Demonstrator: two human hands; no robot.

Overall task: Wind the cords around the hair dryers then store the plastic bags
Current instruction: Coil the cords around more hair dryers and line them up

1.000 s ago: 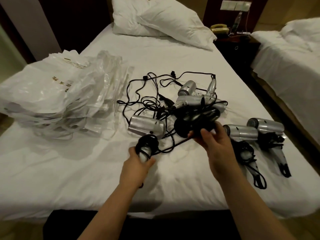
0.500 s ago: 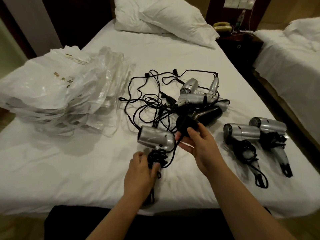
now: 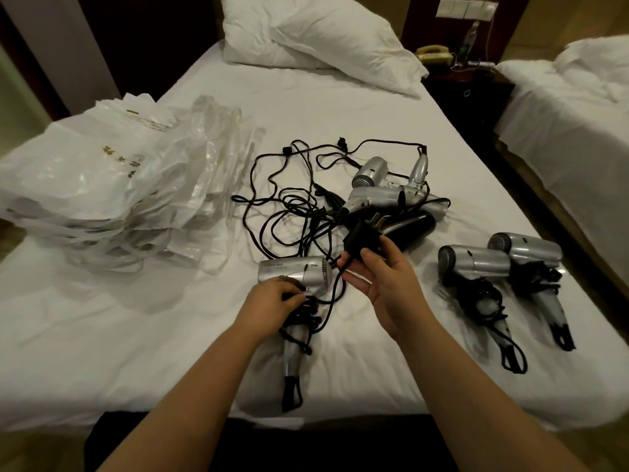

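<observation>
A silver hair dryer [image 3: 292, 271] lies on the white bed [image 3: 102, 335] in front of me, handle toward me, with black cord wound round the handle. My left hand [image 3: 272, 303] grips the handle over the wound cord. My right hand [image 3: 377, 270] holds that cord's black plug [image 3: 362, 240] just right of the dryer's barrel. Behind lies a pile of unwound dryers [image 3: 388, 195] among tangled black cords [image 3: 289, 206]. Two wound silver dryers [image 3: 476, 267] [image 3: 527, 253] lie at the right. A heap of clear plastic bags [image 3: 112, 185] sits at the left.
White pillows [image 3: 316, 39] lie at the head of the bed. A dark nightstand [image 3: 466, 90] with a telephone stands between this bed and a second bed [image 3: 571, 114] at the right. The bed's near edge is just below my forearms.
The dryer has come down toward me onto the sheet, more cord is wound on its handle, and my right hand has drawn the plug free of the tangle.
</observation>
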